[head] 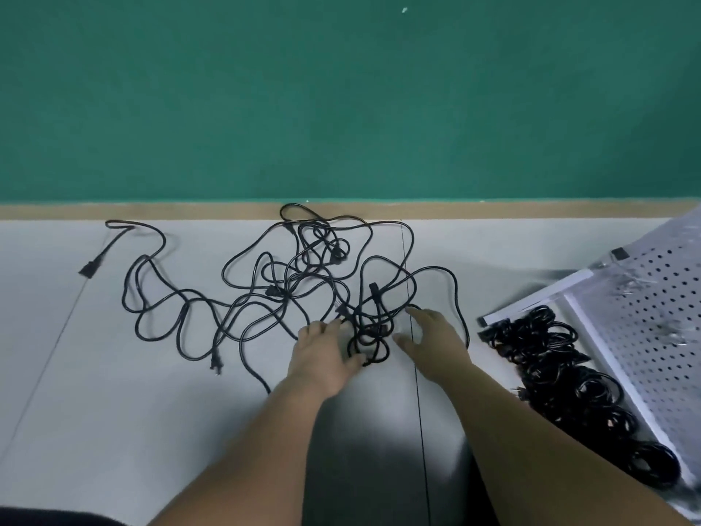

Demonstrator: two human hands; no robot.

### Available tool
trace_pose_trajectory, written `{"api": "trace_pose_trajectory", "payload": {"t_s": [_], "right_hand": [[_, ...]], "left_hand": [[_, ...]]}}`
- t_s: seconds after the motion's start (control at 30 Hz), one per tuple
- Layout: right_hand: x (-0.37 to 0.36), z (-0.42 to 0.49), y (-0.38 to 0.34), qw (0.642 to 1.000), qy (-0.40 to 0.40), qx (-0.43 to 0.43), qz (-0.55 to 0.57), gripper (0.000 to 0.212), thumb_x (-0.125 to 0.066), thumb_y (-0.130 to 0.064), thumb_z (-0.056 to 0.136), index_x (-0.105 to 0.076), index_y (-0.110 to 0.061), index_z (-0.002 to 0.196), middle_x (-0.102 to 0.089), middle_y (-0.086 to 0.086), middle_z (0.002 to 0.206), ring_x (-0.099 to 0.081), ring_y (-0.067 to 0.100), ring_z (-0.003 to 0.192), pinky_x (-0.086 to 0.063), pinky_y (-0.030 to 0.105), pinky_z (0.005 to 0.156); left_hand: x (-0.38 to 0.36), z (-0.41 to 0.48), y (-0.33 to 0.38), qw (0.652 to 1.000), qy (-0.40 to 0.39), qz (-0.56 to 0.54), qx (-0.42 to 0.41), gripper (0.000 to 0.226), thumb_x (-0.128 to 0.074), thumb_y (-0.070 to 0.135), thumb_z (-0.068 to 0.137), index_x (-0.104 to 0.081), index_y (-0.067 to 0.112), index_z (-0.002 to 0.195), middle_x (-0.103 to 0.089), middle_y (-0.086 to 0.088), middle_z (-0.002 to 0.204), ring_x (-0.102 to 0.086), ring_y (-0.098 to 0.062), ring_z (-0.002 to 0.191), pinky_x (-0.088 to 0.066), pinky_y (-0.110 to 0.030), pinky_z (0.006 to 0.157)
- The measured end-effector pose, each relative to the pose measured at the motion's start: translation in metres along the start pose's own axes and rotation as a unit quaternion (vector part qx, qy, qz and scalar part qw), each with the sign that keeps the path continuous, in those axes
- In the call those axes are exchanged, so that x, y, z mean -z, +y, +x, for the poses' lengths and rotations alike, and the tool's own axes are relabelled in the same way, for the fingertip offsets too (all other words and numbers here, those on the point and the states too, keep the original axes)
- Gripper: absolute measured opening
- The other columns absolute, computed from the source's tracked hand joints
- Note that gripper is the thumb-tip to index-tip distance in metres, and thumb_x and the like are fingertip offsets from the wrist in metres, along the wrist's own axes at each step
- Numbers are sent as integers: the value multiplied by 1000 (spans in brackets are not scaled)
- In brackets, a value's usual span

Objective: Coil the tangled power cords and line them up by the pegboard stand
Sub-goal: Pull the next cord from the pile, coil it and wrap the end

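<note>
A tangle of black power cords [288,282] sprawls over the pale grey floor in front of the green wall, with one loose plug end [90,268] at the far left. My left hand [322,354] lies at the tangle's near right part, fingers spread, its thumb touching a small knot of loops [370,341]. My right hand [432,336] reaches in from the right of that knot, fingers straight over a cord. Neither hand plainly grips anything. Several coiled black cords [561,366] lie in a row along the white pegboard stand [645,317] at the right.
The green wall [341,100] with a tan baseboard [493,208] bounds the far side. The pegboard stand lies tilted at the right edge, partly wrapped in clear plastic. Floor tile seams run near the hands. A dark shadow falls between my forearms.
</note>
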State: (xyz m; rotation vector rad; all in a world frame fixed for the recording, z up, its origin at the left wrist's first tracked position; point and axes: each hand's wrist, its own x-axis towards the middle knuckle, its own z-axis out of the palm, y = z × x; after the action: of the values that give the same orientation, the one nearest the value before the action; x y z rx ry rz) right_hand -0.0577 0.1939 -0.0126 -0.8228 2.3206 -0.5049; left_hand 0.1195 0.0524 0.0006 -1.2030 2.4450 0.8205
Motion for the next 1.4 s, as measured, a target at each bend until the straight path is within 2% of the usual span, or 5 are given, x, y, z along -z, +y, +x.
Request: {"api": "trace_pose_trajectory", "payload": {"t_s": [0.33,0.6,0.87,1.07,1.4], "right_hand": [[-30,39,-42,945,-86,120,-293,79,-78,-41,88,-40,-37,157,-29,1,167,-24,31,154,-35,50,122],[-35,53,-35,919,-18,88,-384,46,-76,-31,91,-60,-28,134,-52,-1,134,-46,25,129,-46,40,105],[-9,52,-60,978,27,148,-141,31,-62,-53,100,-66,-31,120,-62,-6,114,-54,18,115,-52,37,90],[44,41,-107,985,23,174,8,23,-63,-53,100,-68,-30,101,-67,-9,80,-60,12,73,-46,32,69],[169,5,-206,950,67,276,129,21,-63,-47,103,-69,-29,93,-77,-10,83,-72,21,84,-58,45,88]], "left_hand": [[-11,-17,-40,999,23,-20,26,90,-61,66,93,-25,26,164,-39,-4,154,-31,-26,142,-31,-39,122],[-23,-38,-62,998,28,-33,36,83,-61,60,96,-28,23,163,-41,-4,153,-32,-28,142,-30,-39,122],[-2,-27,-43,992,64,-107,14,77,-66,49,96,-33,25,161,-43,-1,152,-34,-25,144,-34,-39,120],[63,-1,13,955,190,-219,-60,66,-65,38,101,-35,32,160,-48,4,151,-43,-16,140,-36,-35,120],[230,-12,83,870,330,-328,-163,8,-69,25,99,-66,31,103,-68,6,83,-63,-9,76,-52,-30,75]]}}
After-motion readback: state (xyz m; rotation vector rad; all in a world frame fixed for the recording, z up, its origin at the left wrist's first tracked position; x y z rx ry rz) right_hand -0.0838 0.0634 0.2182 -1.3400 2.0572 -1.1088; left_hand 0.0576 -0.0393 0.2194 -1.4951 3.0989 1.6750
